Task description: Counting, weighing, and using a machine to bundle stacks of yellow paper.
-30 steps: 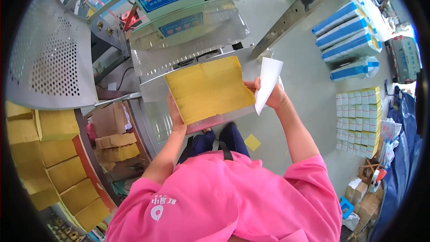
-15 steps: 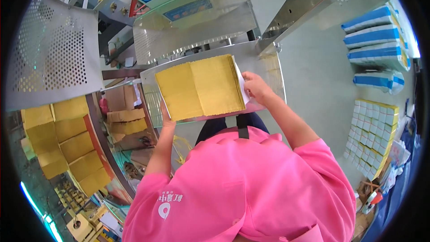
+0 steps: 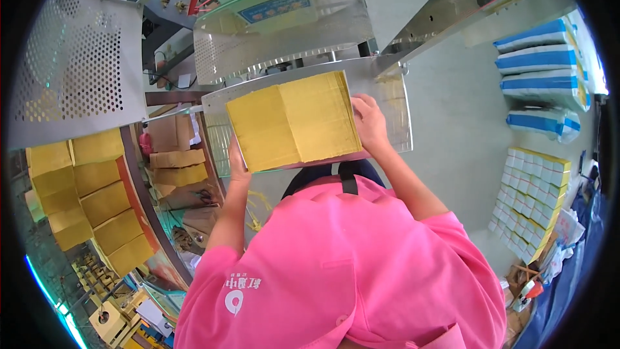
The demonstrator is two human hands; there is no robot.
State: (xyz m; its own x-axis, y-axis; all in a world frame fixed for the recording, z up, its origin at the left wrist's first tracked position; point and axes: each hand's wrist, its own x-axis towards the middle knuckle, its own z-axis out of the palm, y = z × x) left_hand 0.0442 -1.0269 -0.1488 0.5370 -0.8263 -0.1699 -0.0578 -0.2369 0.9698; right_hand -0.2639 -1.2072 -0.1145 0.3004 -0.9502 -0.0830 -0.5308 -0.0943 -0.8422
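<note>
At the centre of the frame we hold a thick stack of flat yellow paper sheets on the shiny steel machine table. Our right hand presses flat on its right edge; our left hand grips its lower left corner.

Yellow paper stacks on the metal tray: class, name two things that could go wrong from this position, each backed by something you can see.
1. The two yellow paper stacks reach the near edge of the metal tray, above the person's lap; a nudge might slide sheets off.
2. The left hand steadies the near left corner and the right hand presses the right edge. Uneven pressure could fan or skew the sheets, since nothing else seems to hold them square.
</note>
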